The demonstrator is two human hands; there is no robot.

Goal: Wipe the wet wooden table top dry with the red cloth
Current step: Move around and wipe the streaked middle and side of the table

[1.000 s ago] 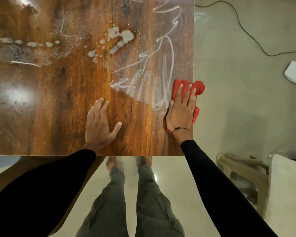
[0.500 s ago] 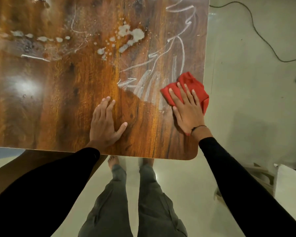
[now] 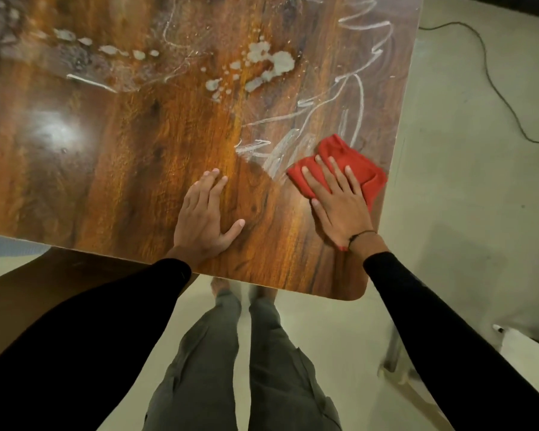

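Note:
The glossy wooden table top (image 3: 122, 157) fills the upper left of the head view. A crumpled red cloth (image 3: 358, 168) lies near its right edge, and my right hand (image 3: 339, 202) presses flat on it with straight fingers. My left hand (image 3: 203, 219) rests flat on bare wood to the left, near the front edge. Wet streaks (image 3: 293, 144) run just left of and above the cloth. Water blobs (image 3: 268, 66) sit farther back on the table.
Beyond the table's right edge lies pale floor with a black cable (image 3: 495, 85). A pale chair or stool (image 3: 399, 362) stands at lower right beside my right sleeve. My legs (image 3: 243, 362) stand below the table's front edge.
My right hand has slid the cloth leftward from the table's right edge and turned its fingers to the upper left. The left hand stays put on the wood. The camera view has shifted.

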